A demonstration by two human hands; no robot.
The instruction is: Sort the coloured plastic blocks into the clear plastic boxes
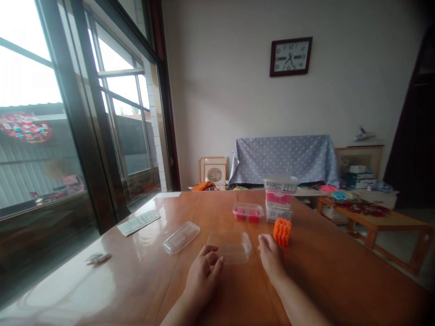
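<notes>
A clear plastic container [234,248] without a lid sits on the wooden table between my hands. My left hand [205,271] is at its near left corner, with fingers loosely bent and the thumb apart, holding nothing. It may touch the rim; I cannot tell. To the container's right, my right hand [271,254] has its fingers curled in, and nothing shows in them. Just beyond that hand stands an orange stack of toothed plastic pieces [282,232]. A clear plastic lid [181,237] lies flat to the left of the container.
Farther back is a clear tub with red pieces [248,213], beside several stacked containers [278,199]. A printed sheet [139,222] and a small crumpled packet [98,258] lie on the table's left. A window [118,113] borders the left side; a low bench [377,213] stands right.
</notes>
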